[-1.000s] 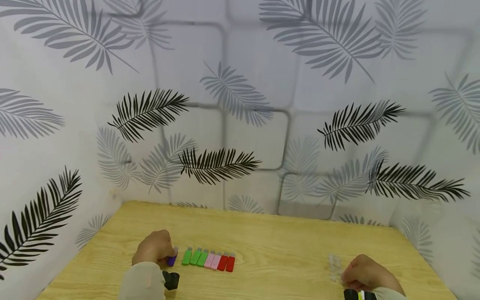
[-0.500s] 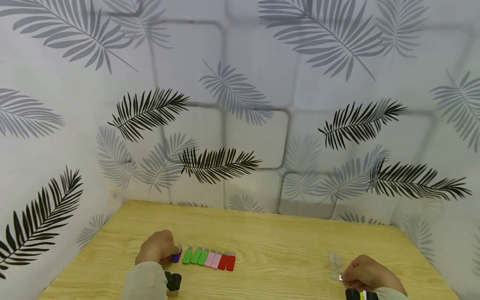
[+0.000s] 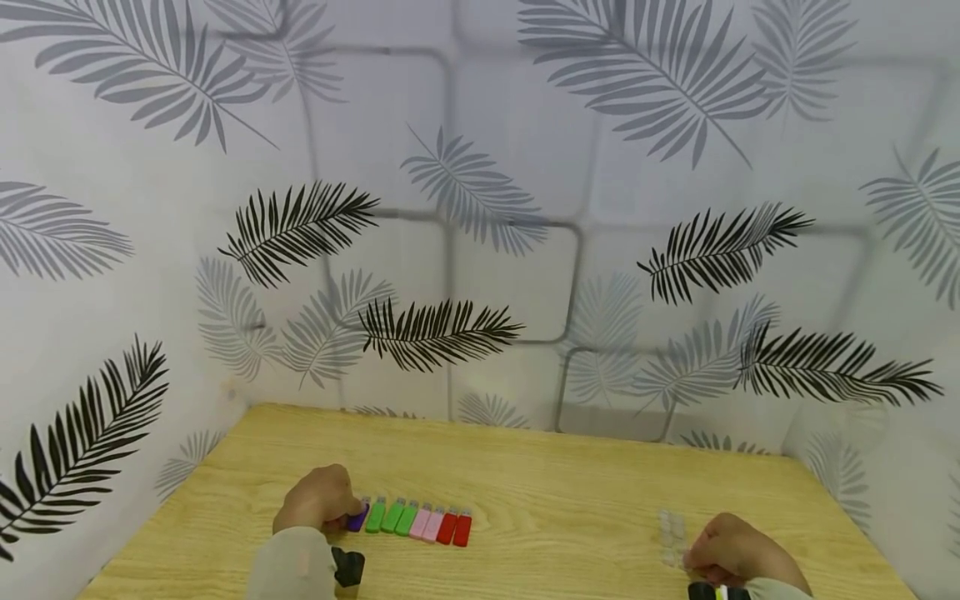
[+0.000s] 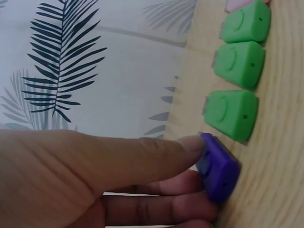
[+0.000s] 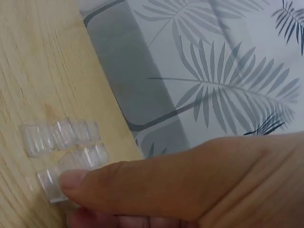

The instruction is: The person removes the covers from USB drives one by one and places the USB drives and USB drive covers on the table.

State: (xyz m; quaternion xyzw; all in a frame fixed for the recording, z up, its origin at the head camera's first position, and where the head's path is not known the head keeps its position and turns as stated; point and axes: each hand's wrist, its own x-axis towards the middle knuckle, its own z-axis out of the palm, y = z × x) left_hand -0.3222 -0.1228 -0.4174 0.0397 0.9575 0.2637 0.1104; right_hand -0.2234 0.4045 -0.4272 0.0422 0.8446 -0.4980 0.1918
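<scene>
My left hand (image 3: 317, 500) pinches a purple USB stick (image 4: 221, 173) between thumb and fingers, low at the tabletop. It is at the left end of a row, close beside a green USB stick (image 4: 232, 111), with a small gap between them. Two more green sticks, two pink sticks (image 3: 427, 522) and two red sticks (image 3: 454, 527) lie on to the right, metal plugs pointing away from me. At the table's right, my right hand (image 3: 735, 546) pinches a clear plastic cap (image 5: 51, 184) by its near side. Other clear caps (image 5: 38, 138) lie just past it in short rows.
Pale wood-grain table (image 3: 555, 517) carries everything, with a wide stretch of bare top between the red sticks and the caps. Behind the table and along its sides hangs a white cloth (image 3: 495, 375) printed with grey and black leaves.
The left hand has slid the purple stick to the right, up near the first green one. My right hand stays at the caps, hardly moved.
</scene>
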